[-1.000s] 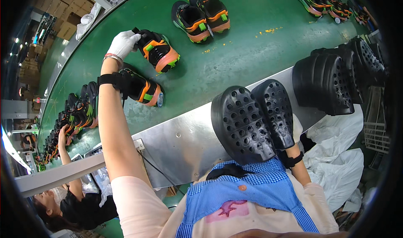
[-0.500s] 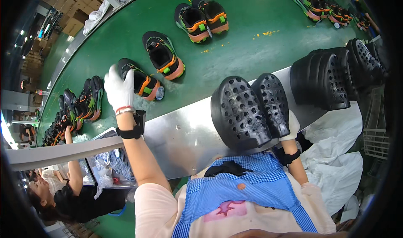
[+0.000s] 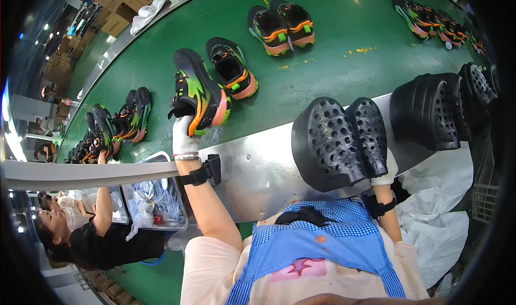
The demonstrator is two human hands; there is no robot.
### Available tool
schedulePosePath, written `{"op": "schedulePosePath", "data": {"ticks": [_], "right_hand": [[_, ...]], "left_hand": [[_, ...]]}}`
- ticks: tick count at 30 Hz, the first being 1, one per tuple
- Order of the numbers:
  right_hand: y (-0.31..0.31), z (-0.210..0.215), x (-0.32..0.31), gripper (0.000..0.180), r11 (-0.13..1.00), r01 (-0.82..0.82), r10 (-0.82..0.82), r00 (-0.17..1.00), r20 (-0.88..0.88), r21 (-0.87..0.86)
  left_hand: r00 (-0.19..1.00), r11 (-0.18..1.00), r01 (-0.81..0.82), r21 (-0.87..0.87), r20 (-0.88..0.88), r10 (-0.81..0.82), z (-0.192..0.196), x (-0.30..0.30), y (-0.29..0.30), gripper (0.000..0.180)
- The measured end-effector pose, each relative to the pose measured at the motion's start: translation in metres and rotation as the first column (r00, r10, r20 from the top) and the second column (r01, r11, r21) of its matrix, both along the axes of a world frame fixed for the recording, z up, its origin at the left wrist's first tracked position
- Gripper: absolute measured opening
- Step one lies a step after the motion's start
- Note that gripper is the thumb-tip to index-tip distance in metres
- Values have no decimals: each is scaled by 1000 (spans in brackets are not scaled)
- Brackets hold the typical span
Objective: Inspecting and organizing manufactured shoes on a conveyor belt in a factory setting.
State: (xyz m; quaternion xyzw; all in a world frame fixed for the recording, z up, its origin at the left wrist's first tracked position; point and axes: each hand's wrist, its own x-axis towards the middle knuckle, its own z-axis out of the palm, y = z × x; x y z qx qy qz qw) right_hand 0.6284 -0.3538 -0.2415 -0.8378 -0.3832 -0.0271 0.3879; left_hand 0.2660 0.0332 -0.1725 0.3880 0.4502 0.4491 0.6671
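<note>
My left hand (image 3: 186,137), in a white glove, grips a black sneaker (image 3: 198,92) with green and orange trim at its heel; the toe points away from me. Right beside it stands the matching sneaker (image 3: 232,68) on the green table. A small clear plastic piece (image 3: 214,136) lies by the held sneaker's heel. My right hand (image 3: 391,169), gloved too, is against the right side of a pair of black perforated shoe forms. The larger form (image 3: 325,143) is on the left, the narrower form (image 3: 368,135) on the right. This hand's fingers are hidden behind the forms.
More black forms (image 3: 424,111) stand on the metal ledge (image 3: 236,192) to the right. A sneaker pair (image 3: 282,28) sits farther back; others line the green table (image 3: 333,76) on both sides. At left are a tray of cords (image 3: 153,197) and a co-worker (image 3: 97,246).
My left hand has taken hold of the near sneaker by its heel and lifted it. My right hand stays by the black forms. The whole view has shifted a little.
</note>
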Motion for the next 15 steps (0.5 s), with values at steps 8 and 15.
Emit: {"op": "schedulePosePath", "data": {"ticks": [8, 15], "right_hand": [[2, -2, 4, 34, 998, 50, -52, 994, -91, -23], [4, 6, -1, 32, 996, 80, -81, 995, -61, -28]], "left_hand": [[991, 996, 36, 85, -129, -25, 27, 0, -18, 24], [998, 959, -24, 282, -48, 39, 30, -3, -20, 25]]}}
